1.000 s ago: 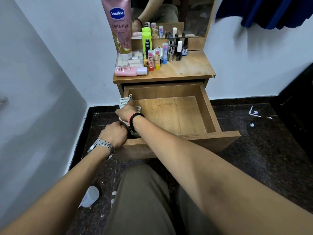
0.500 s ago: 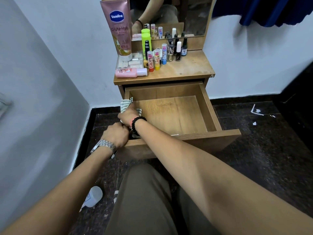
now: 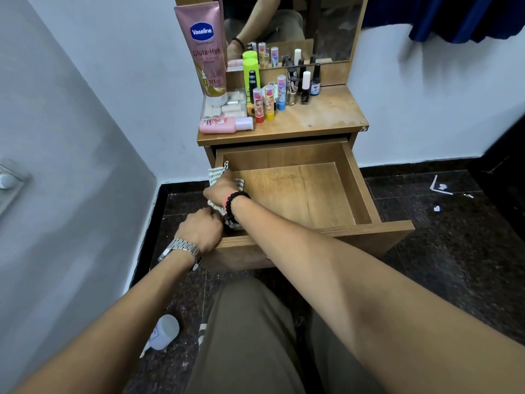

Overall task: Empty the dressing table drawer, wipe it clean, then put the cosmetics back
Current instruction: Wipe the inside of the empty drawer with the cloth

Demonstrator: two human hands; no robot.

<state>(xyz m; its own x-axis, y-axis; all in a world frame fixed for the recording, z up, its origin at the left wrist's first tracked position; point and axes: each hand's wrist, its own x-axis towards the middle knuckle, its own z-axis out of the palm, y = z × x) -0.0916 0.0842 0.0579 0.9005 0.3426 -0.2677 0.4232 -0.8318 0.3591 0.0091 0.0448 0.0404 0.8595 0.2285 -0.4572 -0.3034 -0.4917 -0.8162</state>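
I see one open drawer point(image 3: 298, 194) at 12 o'clock, one striped cloth point(image 3: 217, 173) at 11, one big pink tube point(image 3: 203, 46), and three picture lip balms point(image 3: 268, 102).

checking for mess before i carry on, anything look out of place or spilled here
Nothing is spilled on the dressing table. Two oddities: a white bottle lies on its side on the floor by the person's leg, and torn paper scraps litter the floor right of the drawer. A pink bottle also lies flat on top.
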